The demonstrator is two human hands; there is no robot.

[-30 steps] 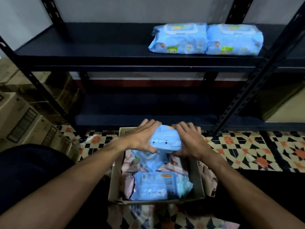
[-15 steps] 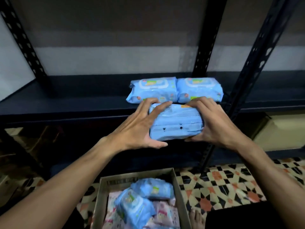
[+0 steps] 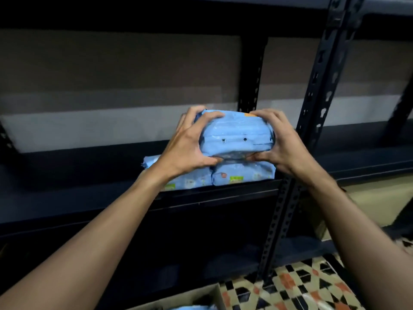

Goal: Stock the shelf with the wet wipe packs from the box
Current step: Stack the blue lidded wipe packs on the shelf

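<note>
Curling fingers (image 3: 194, 114) round the pack's (image 3: 237, 136) ends, your left hand (image 3: 185, 146) and right hand (image 3: 285, 146) held it level over two packs (image 3: 243, 175) at the shelf's (image 3: 78, 189) front edge, likely to stack.

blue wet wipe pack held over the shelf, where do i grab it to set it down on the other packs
Grip the soft blue plastic wet wipe pack by its two short ends, one hand from each side, as the left hand and right hand do: fingers over the top, thumbs beneath. It lies crosswise, long side facing you, leaving both ends free.
</note>
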